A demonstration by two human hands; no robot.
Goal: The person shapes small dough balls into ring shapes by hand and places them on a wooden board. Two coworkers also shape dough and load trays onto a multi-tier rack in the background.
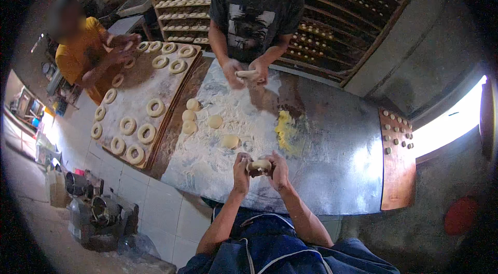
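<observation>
A pale dough ring (261, 163) is held up between both hands over the near edge of the floured metal table (332, 170). My left hand (241, 172) has its fingers closed around the ring's left side. On the opposite side my right hand (279, 171) grips it too, its thumb pointing up. Just beyond my left hand lies a flattened piece of dough (230, 142) in the flour. Farther left, a round dough ball (215, 121) and several others (189, 116) sit together. A smear of yellow paste (284, 130) spreads on the metal beyond my right hand.
Across the table a co-worker in a dark shirt (254, 15) handles another dough ring (247, 74). At left, a co-worker in yellow (83, 56) stands by a board (140, 74) of dough rings. Racks (187, 4) of dough stand behind. A wooden board (397, 175) holds small pieces at right.
</observation>
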